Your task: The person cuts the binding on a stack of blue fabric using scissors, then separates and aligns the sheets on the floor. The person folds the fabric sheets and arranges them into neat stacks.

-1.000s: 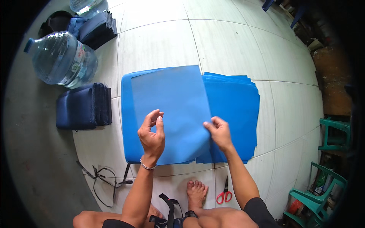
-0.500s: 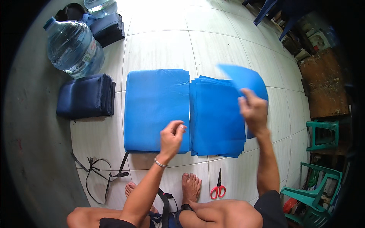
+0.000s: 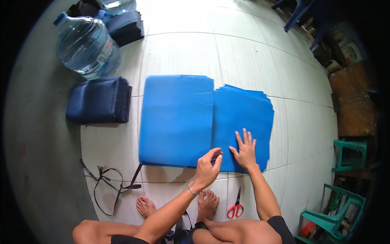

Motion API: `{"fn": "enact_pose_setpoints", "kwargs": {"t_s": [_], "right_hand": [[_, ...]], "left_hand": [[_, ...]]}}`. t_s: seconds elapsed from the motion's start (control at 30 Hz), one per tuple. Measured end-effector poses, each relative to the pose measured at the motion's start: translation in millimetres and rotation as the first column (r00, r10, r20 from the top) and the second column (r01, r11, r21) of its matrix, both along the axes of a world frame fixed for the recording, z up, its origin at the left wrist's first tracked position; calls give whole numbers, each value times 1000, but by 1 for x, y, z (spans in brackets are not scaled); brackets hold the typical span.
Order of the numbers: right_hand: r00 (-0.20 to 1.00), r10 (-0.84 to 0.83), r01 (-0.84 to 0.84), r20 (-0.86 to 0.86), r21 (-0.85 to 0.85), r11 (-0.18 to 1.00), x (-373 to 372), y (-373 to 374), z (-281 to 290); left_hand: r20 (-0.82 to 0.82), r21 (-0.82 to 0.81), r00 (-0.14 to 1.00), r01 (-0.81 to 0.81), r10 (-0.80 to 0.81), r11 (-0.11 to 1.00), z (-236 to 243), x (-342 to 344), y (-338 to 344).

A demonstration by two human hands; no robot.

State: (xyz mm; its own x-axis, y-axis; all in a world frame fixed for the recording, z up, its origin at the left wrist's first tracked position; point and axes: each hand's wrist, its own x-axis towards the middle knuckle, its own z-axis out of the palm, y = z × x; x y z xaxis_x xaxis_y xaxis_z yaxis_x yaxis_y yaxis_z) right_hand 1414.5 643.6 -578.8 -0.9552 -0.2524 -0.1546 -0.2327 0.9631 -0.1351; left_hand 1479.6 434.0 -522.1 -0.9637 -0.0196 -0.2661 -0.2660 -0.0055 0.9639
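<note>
Blue sheets: two piles side by side on the tiled floor (image 3: 178, 53), left pile (image 3: 176, 118) fairly neat, right pile (image 3: 243, 110) kinda fanned out at the far edge
Right hand (image 3: 245, 153): flat on the right pile, fingers spread, grip wide, holding nothing
Left hand (image 3: 208, 168): loosely curled by the near edge where the piles meet, grip narrow, nothing visible in it
Feel: I'd guess each sheet's light, thin, floppy, maybe a bit slippery, creases easily; a whole pile's probably hefty
Where to grab: pinch one loose corner, imo
Nearby: red-handled scissors (image 3: 235, 210)
</note>
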Motion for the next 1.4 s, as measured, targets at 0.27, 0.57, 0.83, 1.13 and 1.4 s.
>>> {"fn": "enact_pose_setpoints", "kwargs": {"t_s": [0.27, 0.57, 0.83, 1.13, 1.4], "right_hand": [[994, -101, 110, 45, -339, 934, -5, -33, 7], [829, -248, 551, 502, -807, 211, -41, -94, -6], [771, -78, 636, 632, -756, 156, -49, -71, -8], [682, -108, 731, 724, -682, 43, -50, -38, 4], [656, -142, 754, 741, -641, 141, -89, -72, 5]], "left_hand": [[-7, -865, 978, 99, -209, 492, -24, -32, -72], [29, -664, 936, 279, -350, 693, -31, -29, -41], [-78, -887, 995, -38, -67, 461, -38, -34, -125], [-104, -872, 992, -54, -77, 486, -51, -32, -164], [-146, -893, 982, -77, -123, 443, -57, -38, -146]]}}
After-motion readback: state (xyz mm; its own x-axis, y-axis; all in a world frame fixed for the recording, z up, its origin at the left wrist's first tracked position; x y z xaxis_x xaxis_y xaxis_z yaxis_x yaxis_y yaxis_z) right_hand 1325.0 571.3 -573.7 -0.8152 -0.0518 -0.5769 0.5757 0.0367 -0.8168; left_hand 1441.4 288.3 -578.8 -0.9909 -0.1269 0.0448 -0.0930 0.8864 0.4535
